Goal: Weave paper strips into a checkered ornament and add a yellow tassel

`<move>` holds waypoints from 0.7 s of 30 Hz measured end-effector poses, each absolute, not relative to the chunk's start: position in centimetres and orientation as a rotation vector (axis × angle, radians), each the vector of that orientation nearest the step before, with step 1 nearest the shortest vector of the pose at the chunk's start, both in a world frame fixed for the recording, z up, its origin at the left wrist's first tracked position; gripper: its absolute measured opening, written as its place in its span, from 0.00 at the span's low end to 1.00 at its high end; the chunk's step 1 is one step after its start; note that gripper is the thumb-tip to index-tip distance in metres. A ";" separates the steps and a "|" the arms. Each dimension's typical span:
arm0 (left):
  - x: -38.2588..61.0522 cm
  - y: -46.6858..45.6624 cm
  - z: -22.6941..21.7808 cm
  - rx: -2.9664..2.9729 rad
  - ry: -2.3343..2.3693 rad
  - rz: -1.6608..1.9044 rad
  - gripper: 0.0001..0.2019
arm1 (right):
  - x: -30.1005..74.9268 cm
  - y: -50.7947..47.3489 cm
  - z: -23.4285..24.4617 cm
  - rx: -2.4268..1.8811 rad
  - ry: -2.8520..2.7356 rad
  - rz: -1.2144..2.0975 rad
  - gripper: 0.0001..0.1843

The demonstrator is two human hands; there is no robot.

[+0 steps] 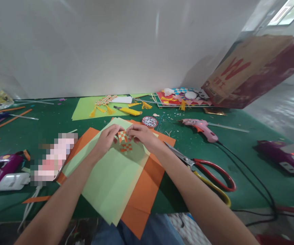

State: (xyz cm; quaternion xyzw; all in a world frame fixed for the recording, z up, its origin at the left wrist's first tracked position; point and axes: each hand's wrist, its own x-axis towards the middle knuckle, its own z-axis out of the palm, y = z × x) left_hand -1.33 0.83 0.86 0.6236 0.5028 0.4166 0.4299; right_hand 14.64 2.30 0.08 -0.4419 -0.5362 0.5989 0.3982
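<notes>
Between my two hands is a small woven paper piece (122, 136), checkered orange and pale green. My left hand (109, 136) pinches its left side, and my right hand (143, 135) grips its right side with bent fingers. Just below lies a second small checkered piece (126, 147), flat on the pale green paper sheets (111, 183). Those sheets rest on orange paper (141, 200) that sticks out at the sides. Scissors (195, 163) with one red and one yellow handle lie open by my right forearm.
A pink glue gun (200, 127) with a black cord lies right. A yellow utility knife (128, 110), a round pin case (149, 121) and tasselled woven pieces (106, 100) are at the back. A paper bag (249, 71) stands back right. Purple power strips (284, 156) sit at both sides.
</notes>
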 end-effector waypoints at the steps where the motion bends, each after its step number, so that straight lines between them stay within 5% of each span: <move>1: -1.3 0.8 0.8 1.592 1.266 1.016 0.14 | 14.6 2.3 0.0 -1.116 -1.357 1.505 0.05; 21: -1.2 0.4 0.9 1.969 1.346 0.877 0.12 | 14.3 2.2 -0.1 -1.229 -1.428 1.406 0.06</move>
